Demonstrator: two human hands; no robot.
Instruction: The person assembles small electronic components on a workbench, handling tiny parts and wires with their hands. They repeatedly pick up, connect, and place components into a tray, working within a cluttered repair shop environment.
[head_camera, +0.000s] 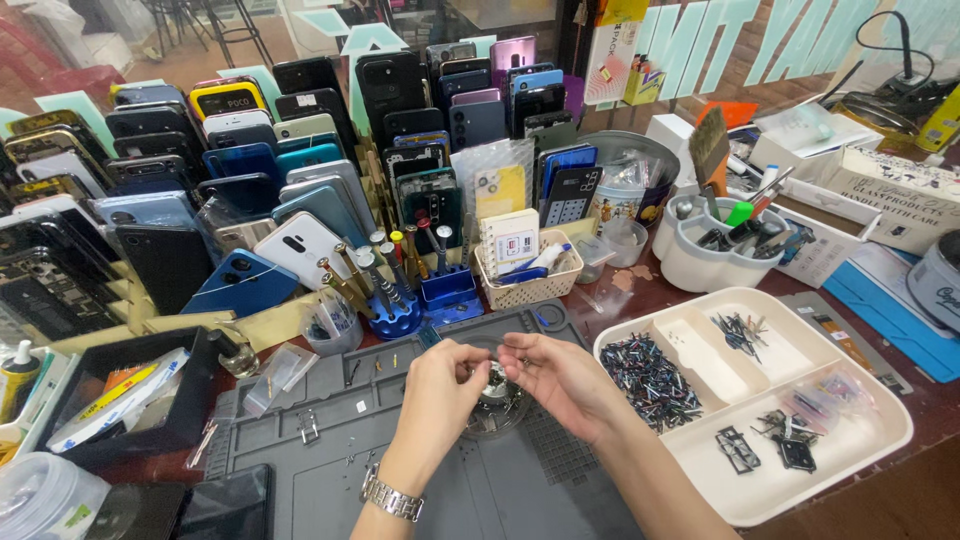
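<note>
Behind the workbench, big pale turquoise sign letters (720, 40) are standing against the brick wall, with rows of phone back covers (250, 180) leaning below. Nearer, a grey work mat (330, 450) is lying beside a white compartment tray (860, 440) of tiny parts. A yellow-and-white packet (615, 45) is hanging at top centre. Over the mat, the left hand (435, 395) and right hand (560, 380) are pinching, fingers curled, a small round metal part (494, 380) between them.
</note>
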